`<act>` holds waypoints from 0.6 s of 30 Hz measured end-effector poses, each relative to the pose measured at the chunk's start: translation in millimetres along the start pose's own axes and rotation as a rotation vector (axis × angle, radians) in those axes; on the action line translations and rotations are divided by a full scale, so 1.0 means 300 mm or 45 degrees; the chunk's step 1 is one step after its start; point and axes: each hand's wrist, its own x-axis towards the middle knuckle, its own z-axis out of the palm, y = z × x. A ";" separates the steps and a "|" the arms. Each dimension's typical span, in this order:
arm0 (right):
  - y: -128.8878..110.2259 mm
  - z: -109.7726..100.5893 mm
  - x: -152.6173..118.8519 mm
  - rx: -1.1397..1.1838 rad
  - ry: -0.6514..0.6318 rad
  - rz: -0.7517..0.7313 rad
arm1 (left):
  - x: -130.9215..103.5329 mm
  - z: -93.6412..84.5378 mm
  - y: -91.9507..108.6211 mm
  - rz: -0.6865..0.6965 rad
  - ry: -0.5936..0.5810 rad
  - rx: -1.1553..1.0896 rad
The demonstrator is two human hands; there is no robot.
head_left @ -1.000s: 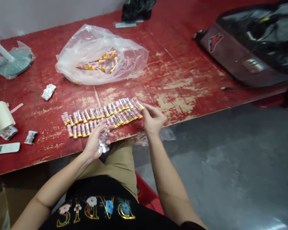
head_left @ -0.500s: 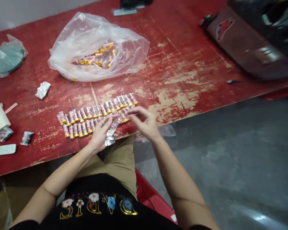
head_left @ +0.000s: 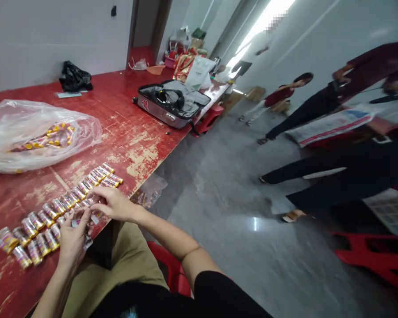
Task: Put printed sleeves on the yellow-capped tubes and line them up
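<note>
My left hand (head_left: 72,238) is closed around small silvery wrappers (head_left: 88,242) at the table's near edge. My right hand (head_left: 114,204) meets it from the right, its thumb and fingers bent together at the left fingertips. What lies between the right fingers is too small to make out. Beneath and beyond both hands, two rows of small clear tubes with yellow ends (head_left: 59,206) lie side by side on the red table (head_left: 119,145). The hands hide part of the nearer row.
A clear plastic bag (head_left: 86,126) of yellow-ended tubes lies at the left. An open suitcase (head_left: 175,104) sits at the table's far right. Another plastic bag (head_left: 155,187) hangs low beside the edge. People stand to the right near a red stool (head_left: 374,256).
The view has swung right and up, bringing the room and people into sight. My right hand has come closer to the left, and its fingers have drawn together.
</note>
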 end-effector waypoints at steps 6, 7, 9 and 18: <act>-0.010 0.027 -0.058 0.576 0.057 0.291 | -0.049 0.049 0.039 0.112 0.105 -0.160; -0.004 0.025 -0.073 0.597 0.112 0.317 | -0.048 0.061 0.038 0.127 0.099 -0.210; 0.022 0.013 -0.087 0.641 0.242 0.336 | -0.028 0.081 0.030 0.079 0.038 -0.293; 0.042 -0.005 -0.092 0.755 0.366 0.362 | 0.022 0.110 0.038 0.057 0.077 -0.356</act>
